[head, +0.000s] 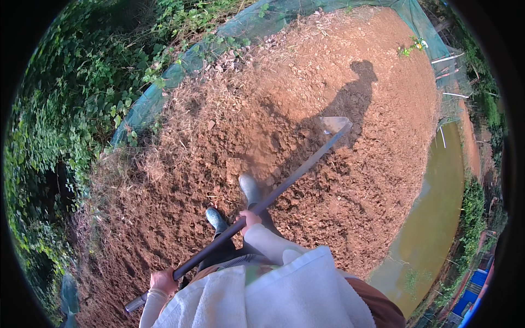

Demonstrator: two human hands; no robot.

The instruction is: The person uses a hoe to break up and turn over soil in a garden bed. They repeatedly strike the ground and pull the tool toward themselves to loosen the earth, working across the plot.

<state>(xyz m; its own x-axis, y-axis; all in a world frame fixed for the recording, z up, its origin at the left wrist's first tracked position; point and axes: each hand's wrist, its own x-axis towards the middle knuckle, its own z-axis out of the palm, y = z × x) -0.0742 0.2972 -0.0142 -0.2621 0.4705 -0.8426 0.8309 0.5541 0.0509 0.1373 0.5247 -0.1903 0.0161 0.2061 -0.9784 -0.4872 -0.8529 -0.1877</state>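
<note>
A long-handled hoe [295, 177] slants across the view from lower left to upper right. My left hand [162, 280] is closed around its dark shaft near the butt end. Farther up the shaft, close to my thighs, my right hand [249, 220] also grips it. The metal hoe blade [335, 123] is out in front, over broken reddish-brown soil [328, 197]; whether it touches the ground I cannot tell. Two rubber boots stand on the clods below the shaft, a pale one [249, 188] ahead of a bluish one [216, 219].
Green mesh netting [149, 108] borders the plot, with dense leafy vines [82, 102] beyond it at left. Dry grass and leaves line that edge. Murky pond water [430, 205] lies along the right side. A small flowering plant [418, 44] grows at the far end.
</note>
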